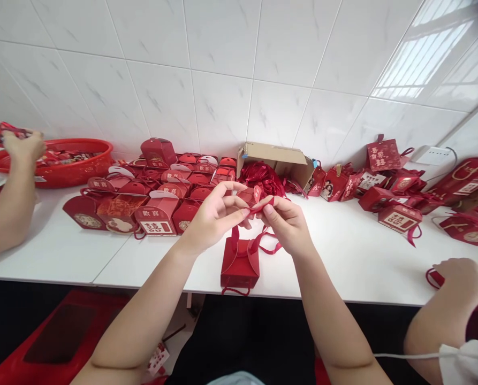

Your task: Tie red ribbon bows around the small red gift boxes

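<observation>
A small red gift box (pixel 240 266) stands at the front edge of the white table (pixel 343 256). A red ribbon (pixel 258 207) rises from its top. My left hand (pixel 214 214) pinches one part of the ribbon with thumb and forefinger, its other fingers spread. My right hand (pixel 287 222) pinches the ribbon from the other side, fingers curled. Both hands hover just above the box. Loose ribbon ends (pixel 268 247) trail beside the box.
Many finished red boxes (pixel 158 187) crowd the back left. A cardboard carton (pixel 279 160) holds red ribbons. More red boxes (pixel 399 198) lie at the right. Another person's hand (pixel 22 147) reaches a red basin (pixel 74 166) at the left; a second person's hand (pixel 461 280) rests at the right edge.
</observation>
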The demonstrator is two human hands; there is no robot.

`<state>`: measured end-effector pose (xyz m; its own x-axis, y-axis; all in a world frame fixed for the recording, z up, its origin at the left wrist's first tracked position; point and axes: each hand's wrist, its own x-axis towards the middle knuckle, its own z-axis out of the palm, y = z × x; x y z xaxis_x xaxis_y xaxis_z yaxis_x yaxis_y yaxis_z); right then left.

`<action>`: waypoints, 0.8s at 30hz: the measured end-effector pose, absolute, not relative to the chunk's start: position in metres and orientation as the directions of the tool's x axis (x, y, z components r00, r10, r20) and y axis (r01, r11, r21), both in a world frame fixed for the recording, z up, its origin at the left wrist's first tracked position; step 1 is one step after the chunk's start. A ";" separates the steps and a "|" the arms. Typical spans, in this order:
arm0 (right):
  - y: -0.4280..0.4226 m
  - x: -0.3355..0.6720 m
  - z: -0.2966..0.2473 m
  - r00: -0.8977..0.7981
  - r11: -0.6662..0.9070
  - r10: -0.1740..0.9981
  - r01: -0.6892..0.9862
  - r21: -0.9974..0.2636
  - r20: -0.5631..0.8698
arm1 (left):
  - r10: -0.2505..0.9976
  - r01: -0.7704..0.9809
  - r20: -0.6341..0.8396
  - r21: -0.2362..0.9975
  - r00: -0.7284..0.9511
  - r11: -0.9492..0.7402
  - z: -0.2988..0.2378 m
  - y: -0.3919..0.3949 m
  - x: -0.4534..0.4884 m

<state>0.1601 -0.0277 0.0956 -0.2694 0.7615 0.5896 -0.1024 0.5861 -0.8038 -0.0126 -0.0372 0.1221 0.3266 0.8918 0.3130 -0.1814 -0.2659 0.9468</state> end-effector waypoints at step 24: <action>-0.051 0.185 0.046 0.144 0.690 0.517 0.514 -0.510 0.844 | 0.625 0.547 0.774 0.570 -0.107 -0.613 0.081 -0.037 -0.042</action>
